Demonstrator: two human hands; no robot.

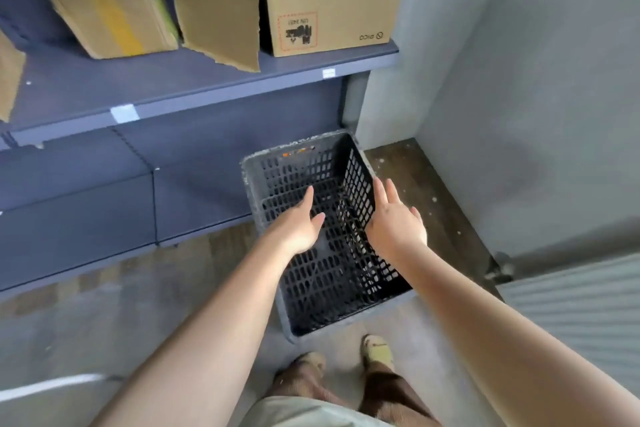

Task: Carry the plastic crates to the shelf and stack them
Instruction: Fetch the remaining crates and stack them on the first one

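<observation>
A black perforated plastic crate (332, 274) stands below me, its far end against the low tier of the dark blue shelf (194, 90). A second crate seems nested inside it; its rim shows at mid depth. My left hand (298, 222) hovers over the crate's inside with fingers spread, holding nothing. Over the crate's right wall, my right hand (394, 218) is also open with fingers apart. Neither hand grips the crate.
Cardboard boxes (332, 7) and a torn cardboard sheet (218, 3) sit on the upper shelf board. A grey wall (519, 80) closes the right side, with a ribbed panel (575, 308) at lower right. My feet (377, 354) stand just behind the crate on the concrete floor.
</observation>
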